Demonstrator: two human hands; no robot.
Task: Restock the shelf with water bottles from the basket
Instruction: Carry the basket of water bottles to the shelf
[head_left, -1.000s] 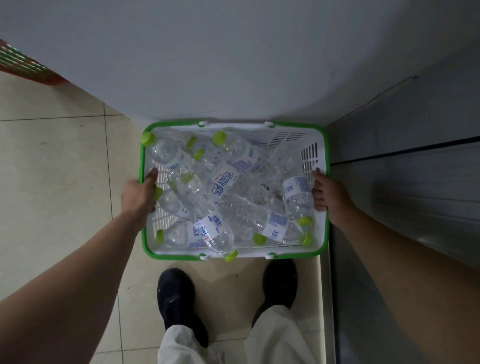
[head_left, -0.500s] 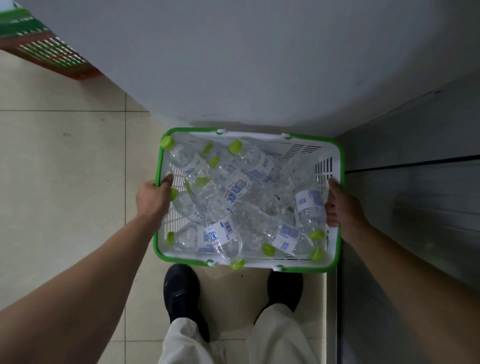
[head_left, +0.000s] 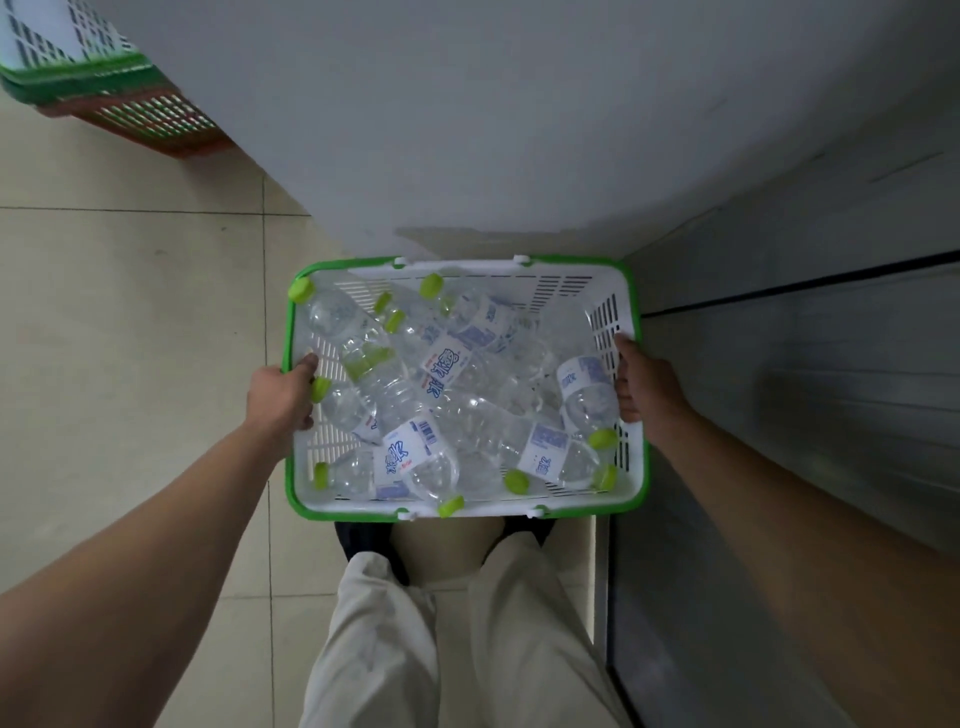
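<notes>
While my left hand grips the left rim of the basket and my right hand grips the right rim, the basket sits square between them, just in front of my legs. The fingers of my left hand are curled over the green edge, with the tips inside against the white slotted wall, just beside a green cap. My right fingers clench the opposite edge the same way, tips down inside next to a bottle's label. Neither hand is on a bottle.

I cannot tell whether the basket rests on the floor; its near edge covers the toes of my shoes.

All the bottles are in the basket, piled on their sides at every angle. They are clear, with white-and-blue labels and lime-green caps. One cap pokes over the near rim; another lies at the far-left corner.

Beyond the far edge rises a white panel, with grey panels to the right. Far left, stacked baskets stand on the tiled floor.
</notes>
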